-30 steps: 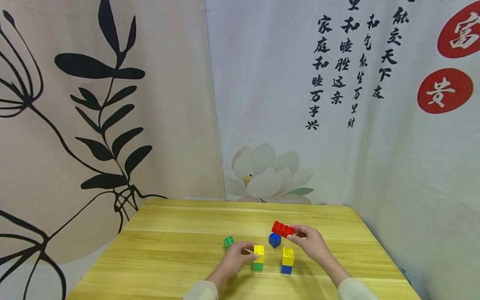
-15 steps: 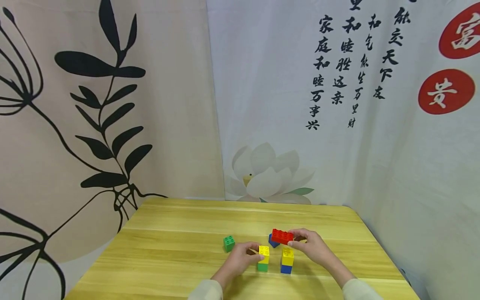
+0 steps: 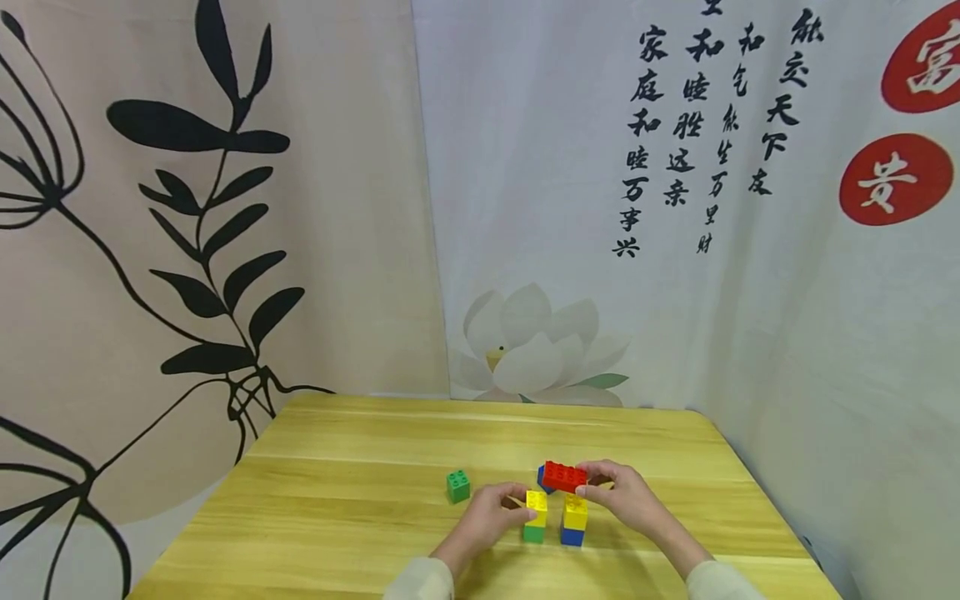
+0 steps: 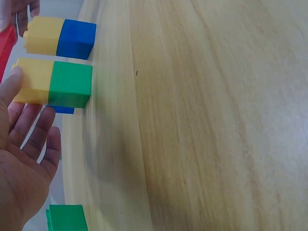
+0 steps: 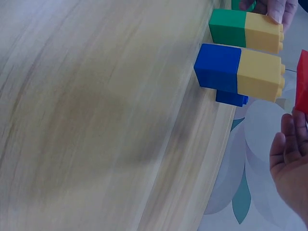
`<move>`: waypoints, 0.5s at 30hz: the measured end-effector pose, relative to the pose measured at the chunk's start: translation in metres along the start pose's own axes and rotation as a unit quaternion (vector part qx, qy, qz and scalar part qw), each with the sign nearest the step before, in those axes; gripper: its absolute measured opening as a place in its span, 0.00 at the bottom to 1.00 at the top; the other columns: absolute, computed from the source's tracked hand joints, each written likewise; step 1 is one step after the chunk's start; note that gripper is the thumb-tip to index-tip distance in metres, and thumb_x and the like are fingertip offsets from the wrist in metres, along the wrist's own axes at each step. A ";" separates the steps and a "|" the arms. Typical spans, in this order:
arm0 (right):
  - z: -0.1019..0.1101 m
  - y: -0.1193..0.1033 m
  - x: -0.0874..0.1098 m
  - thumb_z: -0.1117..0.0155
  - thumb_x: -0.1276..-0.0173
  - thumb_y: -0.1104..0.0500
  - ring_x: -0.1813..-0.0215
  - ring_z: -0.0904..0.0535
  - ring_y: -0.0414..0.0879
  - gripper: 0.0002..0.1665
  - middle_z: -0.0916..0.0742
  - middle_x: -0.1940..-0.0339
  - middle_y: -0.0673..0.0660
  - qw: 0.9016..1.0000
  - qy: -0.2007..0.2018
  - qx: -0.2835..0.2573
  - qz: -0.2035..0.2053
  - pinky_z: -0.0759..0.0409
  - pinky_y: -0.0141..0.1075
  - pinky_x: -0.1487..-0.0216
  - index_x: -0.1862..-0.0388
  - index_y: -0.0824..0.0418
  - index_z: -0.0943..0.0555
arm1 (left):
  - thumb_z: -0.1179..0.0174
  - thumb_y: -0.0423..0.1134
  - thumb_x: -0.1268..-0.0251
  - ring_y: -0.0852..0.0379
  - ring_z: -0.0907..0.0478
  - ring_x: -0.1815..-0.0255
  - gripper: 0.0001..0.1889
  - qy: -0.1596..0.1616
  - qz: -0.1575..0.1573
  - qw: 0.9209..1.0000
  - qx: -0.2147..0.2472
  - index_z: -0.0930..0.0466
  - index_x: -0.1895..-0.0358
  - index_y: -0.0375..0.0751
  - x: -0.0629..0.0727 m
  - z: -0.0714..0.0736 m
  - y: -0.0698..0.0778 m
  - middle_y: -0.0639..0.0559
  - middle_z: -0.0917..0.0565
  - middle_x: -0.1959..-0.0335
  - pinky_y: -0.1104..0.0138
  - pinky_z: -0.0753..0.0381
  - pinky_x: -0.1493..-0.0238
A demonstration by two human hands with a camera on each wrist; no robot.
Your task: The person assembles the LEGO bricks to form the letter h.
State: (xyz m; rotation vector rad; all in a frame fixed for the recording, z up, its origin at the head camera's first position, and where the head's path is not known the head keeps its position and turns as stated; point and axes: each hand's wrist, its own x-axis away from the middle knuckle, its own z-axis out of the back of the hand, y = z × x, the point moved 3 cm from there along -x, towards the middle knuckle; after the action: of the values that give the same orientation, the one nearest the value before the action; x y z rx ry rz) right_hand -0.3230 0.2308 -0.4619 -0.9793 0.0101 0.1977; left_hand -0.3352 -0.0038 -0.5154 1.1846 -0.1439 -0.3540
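My left hand (image 3: 491,517) pinches a yellow block (image 3: 536,505) that sits on a green block (image 4: 70,84); thumb and fingers lie on opposite sides of the yellow one. In my right hand (image 3: 621,494), a long red block (image 3: 565,476) is held by its right end, in the air above and behind a second stack. That stack has a yellow block (image 5: 260,73) on a blue block (image 5: 218,66) and stands to the right of the first, with a narrow gap between them. The red block partly covers a lone blue block (image 3: 542,478) behind.
A loose green block (image 3: 458,486) stands on the wooden table (image 3: 360,467), left of and behind my left hand. Behind the table's far edge hangs a printed cloth (image 3: 525,208) with plant and lotus pictures.
My left hand has shifted the yellow-and-green stack rightward, closer to the other stack. My right hand has lowered the red block toward me and levelled it.
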 end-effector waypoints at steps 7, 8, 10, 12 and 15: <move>0.001 0.000 -0.003 0.28 0.36 0.52 0.54 0.23 0.47 0.22 0.15 0.56 0.50 1.000 -0.006 0.007 0.010 0.25 0.41 0.55 0.46 0.60 0.17 | 0.29 0.42 0.40 0.58 0.21 0.58 0.14 -0.002 0.013 1.000 -0.002 0.15 0.51 0.45 -0.004 -0.002 0.001 0.58 0.16 0.59 0.63 0.18 0.59; 0.001 0.000 -0.003 0.28 0.36 0.52 0.54 0.23 0.47 0.22 0.15 0.56 0.50 1.000 -0.010 0.006 0.012 0.25 0.42 0.56 0.46 0.60 0.16 | 0.29 0.42 0.40 0.58 0.21 0.58 0.15 -0.003 0.014 1.000 -0.003 0.15 0.51 0.46 -0.004 -0.002 0.002 0.58 0.16 0.59 0.62 0.18 0.58; 0.001 -0.001 -0.003 0.28 0.35 0.52 0.54 0.24 0.48 0.22 0.15 0.55 0.51 1.000 -0.020 0.004 0.017 0.25 0.42 0.56 0.46 0.60 0.17 | 0.29 0.42 0.40 0.57 0.21 0.58 0.15 -0.005 0.012 1.000 -0.004 0.15 0.50 0.45 -0.005 -0.003 0.002 0.58 0.16 0.58 0.62 0.18 0.58; 0.001 -0.001 -0.002 0.28 0.35 0.52 0.53 0.24 0.48 0.21 0.15 0.55 0.51 0.999 -0.029 0.006 0.020 0.26 0.42 0.55 0.46 0.60 0.16 | 0.28 0.42 0.40 0.57 0.21 0.58 0.16 -0.008 0.010 1.000 -0.003 0.15 0.49 0.45 -0.005 -0.005 0.002 0.58 0.16 0.58 0.61 0.18 0.58; -0.001 -0.001 -0.002 0.28 0.35 0.52 0.53 0.24 0.48 0.20 0.15 0.55 0.50 0.999 -0.039 0.012 0.020 0.27 0.42 0.55 0.47 0.59 0.16 | 0.28 0.40 0.41 0.56 0.21 0.58 0.17 -0.013 0.005 1.000 0.001 0.16 0.49 0.44 -0.006 -0.007 0.002 0.57 0.16 0.58 0.61 0.18 0.59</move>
State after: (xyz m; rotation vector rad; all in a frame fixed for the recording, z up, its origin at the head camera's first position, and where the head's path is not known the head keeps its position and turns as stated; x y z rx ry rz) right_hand -0.3245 0.2295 -0.4613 -0.9468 -0.0382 0.2724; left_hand -0.3383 0.0044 -0.5159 1.1809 -0.1714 -0.3607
